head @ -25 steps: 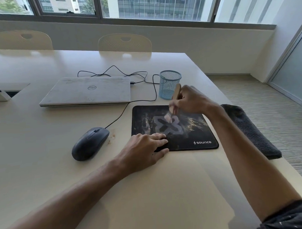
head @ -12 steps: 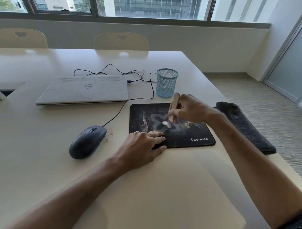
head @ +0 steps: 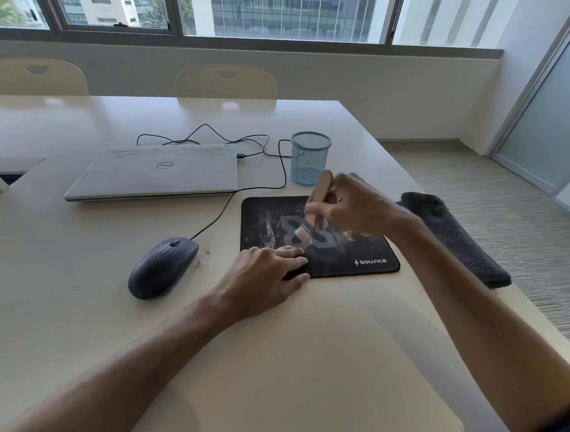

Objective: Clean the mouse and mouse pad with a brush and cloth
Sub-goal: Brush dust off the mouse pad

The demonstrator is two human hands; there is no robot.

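A black mouse pad (head: 359, 255) with a grey logo and specks of dirt lies on the pale table (head: 282, 361). My right hand (head: 354, 207) grips a wooden-handled brush (head: 320, 190), its pale bristles touching the middle of the pad. My left hand (head: 266, 278) rests flat on the pad's near left corner, fingers straight. A dark wired mouse (head: 162, 267) sits on the table left of the pad, with crumbs beside it. A dark grey folded cloth (head: 455, 239) lies at the table's right edge, right of the pad.
A closed silver laptop (head: 153, 172) lies behind the mouse, with a black cable (head: 210, 137) looping behind it. A blue mesh cup (head: 310, 158) stands just behind the pad. Two pale chairs (head: 225, 82) stand at the far side. The table's right edge drops to the floor.
The brush has swept from the pad's upper middle toward me across the logo. My left hand has stayed on the pad's corner.
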